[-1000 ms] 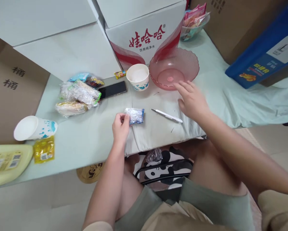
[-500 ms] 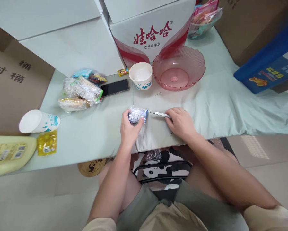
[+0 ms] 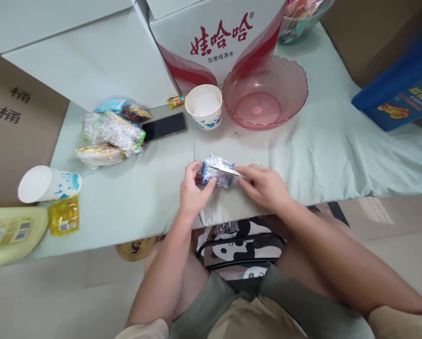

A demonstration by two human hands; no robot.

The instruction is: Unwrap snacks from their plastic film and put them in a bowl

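Note:
My left hand pinches a small shiny packet with blue edges, holding it just above the pale green tablecloth near the table's front edge. A thin white tool with a narrow metal tip is gripped in my right hand; its tip lies across the top of the packet. Both hands meet at the packet in the middle of the view.
An empty pink plastic bowl and a paper cup stand behind the hands. A phone and wrapped snacks lie to the left. Farther left are a tipped cup, a yellow sachet and a bottle. Boxes line the back.
My right hand left the pink bowl, picked the white tool up off the cloth and brought it to the packet. My left hand lifted the packet slightly.

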